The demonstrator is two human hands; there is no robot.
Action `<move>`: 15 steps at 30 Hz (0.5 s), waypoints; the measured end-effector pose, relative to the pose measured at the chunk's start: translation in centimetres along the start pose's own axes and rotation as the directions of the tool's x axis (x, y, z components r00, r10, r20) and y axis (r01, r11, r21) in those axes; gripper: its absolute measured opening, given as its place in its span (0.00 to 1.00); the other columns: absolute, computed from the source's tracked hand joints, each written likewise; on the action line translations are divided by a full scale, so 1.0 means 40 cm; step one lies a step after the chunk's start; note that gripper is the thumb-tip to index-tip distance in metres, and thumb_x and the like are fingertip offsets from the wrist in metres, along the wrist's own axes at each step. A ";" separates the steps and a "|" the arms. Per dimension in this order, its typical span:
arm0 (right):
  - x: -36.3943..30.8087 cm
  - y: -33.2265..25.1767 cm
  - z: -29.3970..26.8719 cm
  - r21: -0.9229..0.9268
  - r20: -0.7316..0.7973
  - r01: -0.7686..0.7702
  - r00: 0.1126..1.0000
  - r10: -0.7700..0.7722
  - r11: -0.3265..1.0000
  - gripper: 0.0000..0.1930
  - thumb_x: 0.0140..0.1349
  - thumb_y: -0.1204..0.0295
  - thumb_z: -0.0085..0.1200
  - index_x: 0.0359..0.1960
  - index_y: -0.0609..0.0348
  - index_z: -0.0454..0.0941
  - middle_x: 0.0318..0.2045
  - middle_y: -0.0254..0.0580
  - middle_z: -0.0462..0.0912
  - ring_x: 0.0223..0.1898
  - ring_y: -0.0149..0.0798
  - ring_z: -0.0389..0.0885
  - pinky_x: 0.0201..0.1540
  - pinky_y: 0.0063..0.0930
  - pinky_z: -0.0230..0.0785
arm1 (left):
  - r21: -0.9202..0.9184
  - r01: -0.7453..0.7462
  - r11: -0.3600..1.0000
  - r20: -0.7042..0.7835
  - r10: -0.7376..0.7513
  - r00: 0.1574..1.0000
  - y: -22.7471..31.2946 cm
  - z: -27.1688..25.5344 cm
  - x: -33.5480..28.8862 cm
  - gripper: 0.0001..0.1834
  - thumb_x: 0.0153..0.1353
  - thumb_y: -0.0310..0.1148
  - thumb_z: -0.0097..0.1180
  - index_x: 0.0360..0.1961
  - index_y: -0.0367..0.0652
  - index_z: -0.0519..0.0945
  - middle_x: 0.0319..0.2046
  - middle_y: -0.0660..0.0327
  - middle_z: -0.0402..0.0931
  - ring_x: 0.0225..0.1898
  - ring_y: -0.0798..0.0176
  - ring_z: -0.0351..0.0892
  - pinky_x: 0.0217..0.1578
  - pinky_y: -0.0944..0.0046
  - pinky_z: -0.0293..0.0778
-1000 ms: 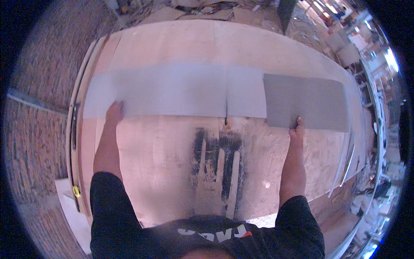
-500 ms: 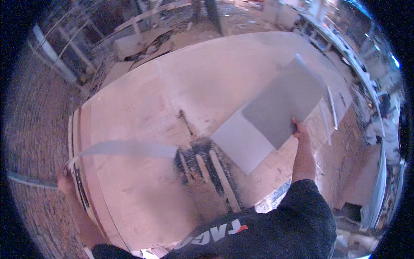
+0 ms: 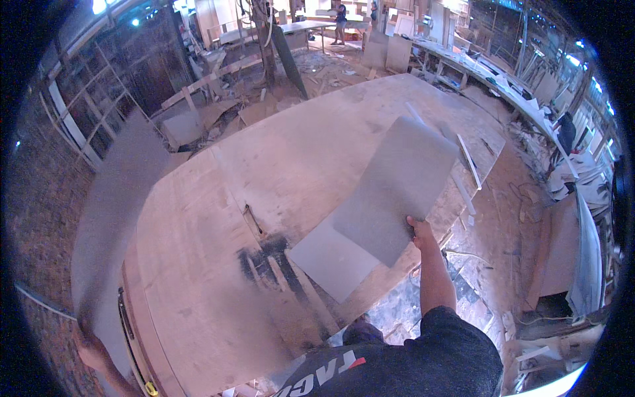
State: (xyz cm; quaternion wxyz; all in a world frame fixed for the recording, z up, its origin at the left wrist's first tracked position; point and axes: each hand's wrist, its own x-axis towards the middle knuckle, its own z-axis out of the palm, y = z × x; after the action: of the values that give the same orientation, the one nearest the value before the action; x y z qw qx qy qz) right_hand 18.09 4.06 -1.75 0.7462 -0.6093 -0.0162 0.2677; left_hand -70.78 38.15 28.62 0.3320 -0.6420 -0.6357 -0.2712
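Note:
My left hand (image 3: 92, 347) is closed on the lower part of a long, thin grey sheet (image 3: 116, 212), raised and tilted beyond the table's left edge; motion blurs it. My right hand (image 3: 418, 231) grips the near right edge of another grey sheet (image 3: 397, 185), thumb on top, fingers hidden below. That sheet lies across a paler sheet (image 3: 337, 261), whose near left part sticks out from under it. Both rest on a large, dusty wooden table (image 3: 198, 298). A dark-stained patch with pale strips (image 3: 284, 271) marks the tabletop left of the pale sheet.
Narrow white strips (image 3: 468, 162) lie near the table's right edge. A yellow tape measure (image 3: 151, 388) sits at the lower left edge. Behind stand a post (image 3: 264, 53) and leaning boards; a long cluttered bench (image 3: 489, 76) runs along the right. A person (image 3: 339, 23) stands far back.
The sheet in my left hand has swung up from low over the table's left side to a raised, tilted position. My right hand still grips its sheet. The view has tipped upward.

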 end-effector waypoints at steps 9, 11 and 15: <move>0.012 -0.403 -0.111 -0.072 -0.041 0.477 0.876 -0.481 0.876 0.35 0.54 0.70 0.66 0.63 0.63 0.63 0.54 0.49 0.74 0.53 0.43 0.73 0.56 0.36 0.68 | -0.325 0.262 0.909 -0.025 -0.285 0.958 0.277 -0.381 -0.198 0.23 0.68 0.43 0.52 0.54 0.34 0.77 0.53 0.49 0.77 0.52 0.51 0.77 0.56 0.59 0.69; 0.068 -0.519 -0.185 -0.178 -0.252 0.416 0.857 -0.450 0.892 0.33 0.54 0.73 0.65 0.61 0.63 0.64 0.54 0.50 0.74 0.54 0.44 0.73 0.56 0.35 0.68 | -0.326 0.287 0.901 -0.062 -0.324 0.944 0.323 -0.432 -0.262 0.24 0.67 0.43 0.52 0.54 0.33 0.77 0.52 0.48 0.77 0.51 0.50 0.77 0.56 0.58 0.69; 0.207 -0.701 -0.354 -0.003 0.027 0.491 0.871 -0.491 0.871 0.27 0.63 0.67 0.55 0.61 0.61 0.63 0.56 0.50 0.73 0.55 0.46 0.74 0.54 0.39 0.70 | -0.249 0.366 0.897 -0.128 -0.405 0.905 0.399 -0.555 -0.332 0.24 0.67 0.44 0.53 0.53 0.34 0.78 0.52 0.49 0.77 0.50 0.52 0.78 0.54 0.57 0.71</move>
State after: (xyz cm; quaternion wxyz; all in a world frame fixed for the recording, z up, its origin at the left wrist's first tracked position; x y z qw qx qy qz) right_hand 40.78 -8.42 17.86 0.7866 -0.5853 -0.1812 0.0771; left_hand -53.84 13.04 31.11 0.2537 -0.5090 -0.6847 -0.4558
